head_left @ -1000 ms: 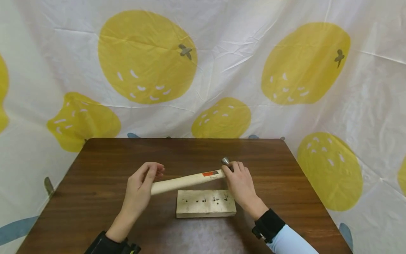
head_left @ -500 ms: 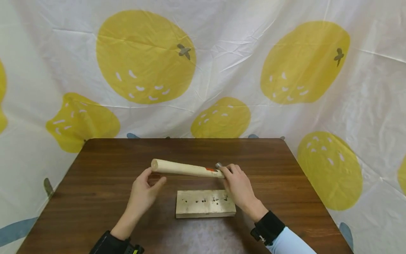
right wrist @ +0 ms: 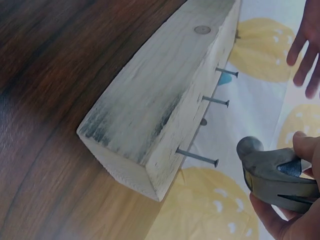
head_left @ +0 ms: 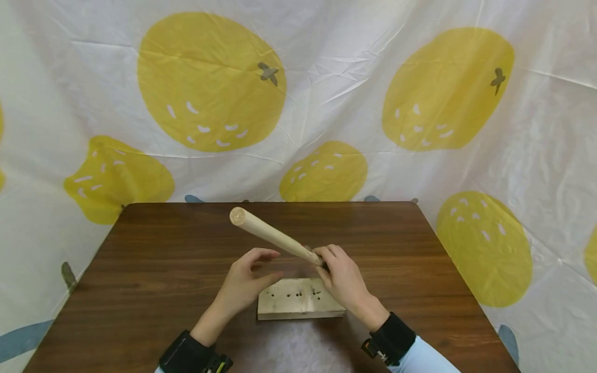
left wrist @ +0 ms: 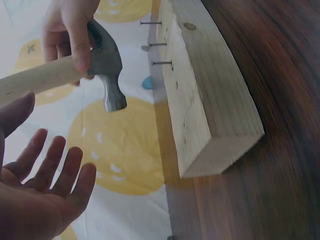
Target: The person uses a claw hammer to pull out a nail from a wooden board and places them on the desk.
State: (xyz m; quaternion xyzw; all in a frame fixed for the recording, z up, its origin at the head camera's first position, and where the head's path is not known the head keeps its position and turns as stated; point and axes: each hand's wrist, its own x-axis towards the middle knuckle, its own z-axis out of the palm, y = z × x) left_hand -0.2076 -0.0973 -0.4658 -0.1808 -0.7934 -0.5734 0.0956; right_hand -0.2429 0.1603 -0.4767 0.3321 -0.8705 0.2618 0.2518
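Observation:
A claw hammer (head_left: 275,235) with a pale wooden handle is held in the air by its metal head (right wrist: 275,172) in my right hand (head_left: 345,280). Its handle points up and to the left, the free end raised. My left hand (head_left: 240,284) is below the handle, fingers loosely bent and apart from it, holding nothing. Beneath both hands a pale wooden block (head_left: 298,309) lies on the table. Three nails (right wrist: 197,158) stick up from its top face, which also has several small holes; in the head view my right hand hides part of that end.
The dark brown wooden table (head_left: 154,290) reaches back to a white curtain (head_left: 326,93) printed with yellow fruit. A knot shows on the block's side in both wrist views.
The handle's free end has swung up and away from my left hand, which touched it before. My left hand has shifted right toward the block. My right hand keeps hold of the hammer head.

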